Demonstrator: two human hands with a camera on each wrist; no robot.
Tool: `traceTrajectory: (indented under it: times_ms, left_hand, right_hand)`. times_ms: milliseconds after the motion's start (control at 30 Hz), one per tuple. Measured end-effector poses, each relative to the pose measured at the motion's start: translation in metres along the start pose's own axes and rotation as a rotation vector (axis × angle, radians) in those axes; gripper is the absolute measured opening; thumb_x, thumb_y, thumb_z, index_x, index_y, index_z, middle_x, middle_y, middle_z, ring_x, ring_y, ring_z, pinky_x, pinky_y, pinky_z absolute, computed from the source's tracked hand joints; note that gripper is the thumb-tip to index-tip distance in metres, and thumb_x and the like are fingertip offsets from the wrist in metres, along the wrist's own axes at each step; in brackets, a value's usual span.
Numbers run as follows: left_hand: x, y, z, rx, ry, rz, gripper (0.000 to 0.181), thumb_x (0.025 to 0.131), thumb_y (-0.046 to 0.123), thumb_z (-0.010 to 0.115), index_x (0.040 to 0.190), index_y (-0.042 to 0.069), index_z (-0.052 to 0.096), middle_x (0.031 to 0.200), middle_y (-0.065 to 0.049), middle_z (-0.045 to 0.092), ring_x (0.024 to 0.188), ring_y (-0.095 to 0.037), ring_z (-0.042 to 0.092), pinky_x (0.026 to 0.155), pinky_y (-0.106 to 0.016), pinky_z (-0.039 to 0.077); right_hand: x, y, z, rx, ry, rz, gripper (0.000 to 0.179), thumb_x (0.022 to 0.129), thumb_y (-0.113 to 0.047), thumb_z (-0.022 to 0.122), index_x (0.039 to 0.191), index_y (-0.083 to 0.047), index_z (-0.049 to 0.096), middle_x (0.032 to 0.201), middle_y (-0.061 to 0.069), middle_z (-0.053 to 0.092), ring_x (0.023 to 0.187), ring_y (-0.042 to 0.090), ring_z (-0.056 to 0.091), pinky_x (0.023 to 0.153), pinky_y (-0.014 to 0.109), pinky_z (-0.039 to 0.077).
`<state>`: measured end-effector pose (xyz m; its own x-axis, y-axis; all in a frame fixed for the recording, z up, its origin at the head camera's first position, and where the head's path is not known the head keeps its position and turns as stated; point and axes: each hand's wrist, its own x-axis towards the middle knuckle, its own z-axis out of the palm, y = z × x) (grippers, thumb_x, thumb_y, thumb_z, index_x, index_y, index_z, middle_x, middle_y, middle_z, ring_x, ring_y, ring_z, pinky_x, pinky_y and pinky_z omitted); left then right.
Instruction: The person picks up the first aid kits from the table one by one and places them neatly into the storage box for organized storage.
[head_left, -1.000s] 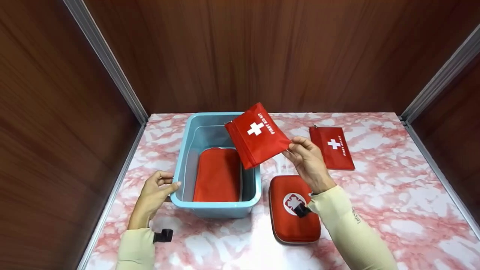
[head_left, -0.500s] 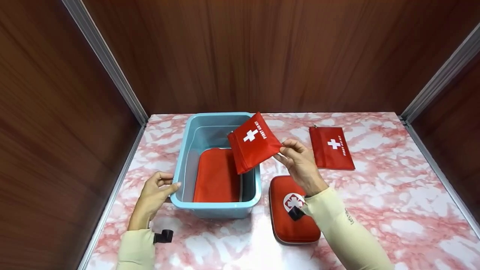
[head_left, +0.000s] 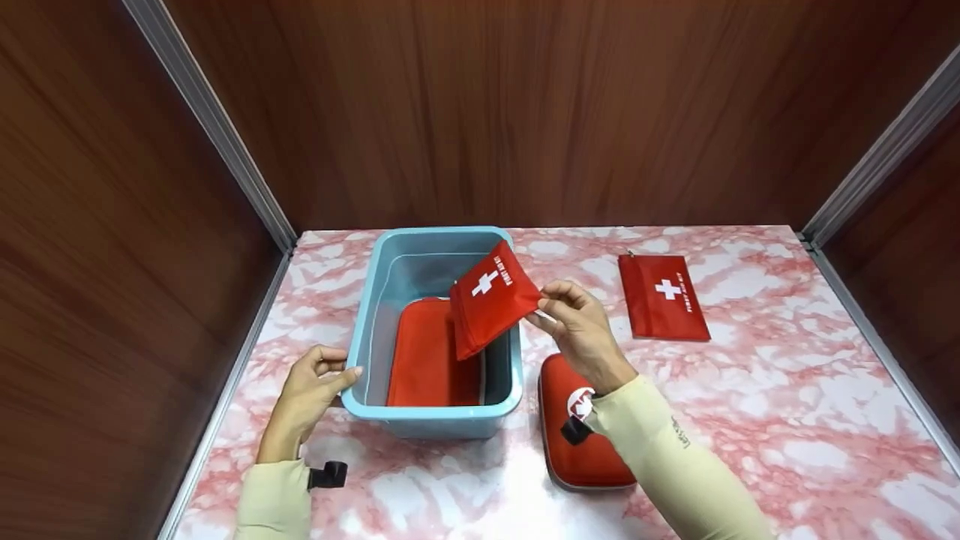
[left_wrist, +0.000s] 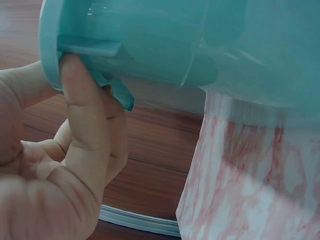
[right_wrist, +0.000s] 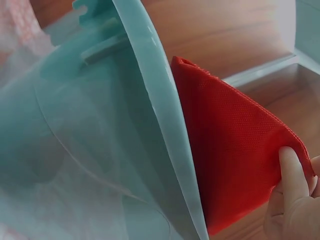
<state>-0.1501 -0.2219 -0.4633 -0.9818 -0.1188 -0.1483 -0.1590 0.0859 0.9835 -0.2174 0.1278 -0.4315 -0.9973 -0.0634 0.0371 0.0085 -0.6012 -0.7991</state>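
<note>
My right hand (head_left: 585, 330) pinches one corner of a red first aid pouch (head_left: 487, 296) with a white cross. The pouch hangs tilted over the right part of a blue plastic bin (head_left: 360, 322), its lower end inside the opening. In the right wrist view, the pouch (right_wrist: 235, 145) shows beyond the bin's rim (right_wrist: 165, 110), with fingers at its corner. At the bin's left rim, my left hand (head_left: 311, 386) grips the edge; the left wrist view shows fingers (left_wrist: 85, 115) curled under the rim (left_wrist: 50, 45). Inside the bin lies a red case (head_left: 431, 360), partly covered by the pouch.
Right of the bin, a red hard case (head_left: 585, 450) with a round white emblem lies partly under my right forearm. A second first aid pouch (head_left: 664, 300) lies flat farther back right. Wooden panels (head_left: 480, 112) enclose the marbled table (head_left: 787, 420).
My right hand has moved left and slightly down, bringing the pouch lower over the bin and partly into its opening. The left hand keeps its grip on the rim.
</note>
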Motion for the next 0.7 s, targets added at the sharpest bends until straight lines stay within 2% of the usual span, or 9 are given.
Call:
traceTrajectory:
  times_ms: [267,400,600,700]
  left_hand:
    - [0.001,-0.001,0.0,-0.009,0.0,0.001,0.032,0.089,-0.007,0.068,0.116,-0.009,0.051,0.096,-0.012,0.061,0.072,-0.014,0.066,0.056,-0.029,0.056]
    - [0.001,-0.001,0.001,-0.008,0.0,0.0,0.032,0.089,-0.007,0.068,0.115,-0.009,0.051,0.095,-0.012,0.061,0.072,-0.014,0.066,0.056,-0.029,0.056]
    - [0.001,-0.001,0.001,-0.001,-0.007,-0.004,0.032,0.089,-0.006,0.068,0.116,-0.009,0.051,0.097,-0.013,0.061,0.073,-0.015,0.066,0.057,-0.03,0.056]
    - [0.001,0.0,0.0,0.001,-0.003,-0.006,0.032,0.089,-0.007,0.068,0.116,-0.009,0.051,0.097,-0.013,0.061,0.072,-0.015,0.066,0.057,-0.03,0.056]
  right_hand:
    - [0.001,0.008,0.013,0.0,0.001,0.012,0.025,0.088,0.018,0.051,0.088,-0.002,0.065,0.087,0.01,0.06,0.077,0.021,0.067,0.072,0.033,0.061]
    - [0.001,0.012,0.018,-0.007,-0.03,0.031,0.022,0.088,0.016,0.054,0.091,-0.002,0.065,0.089,0.011,0.059,0.078,0.02,0.066,0.072,0.032,0.06]
    - [-0.001,0.015,0.018,-0.034,-0.129,0.092,0.021,0.091,0.014,0.053,0.101,-0.001,0.064,0.088,0.01,0.059,0.093,0.024,0.064,0.086,0.046,0.057]
    - [-0.001,0.017,0.015,-0.027,-0.144,0.103,0.021,0.094,0.012,0.053,0.103,-0.003,0.064,0.086,0.008,0.059,0.096,0.025,0.064,0.088,0.047,0.056]
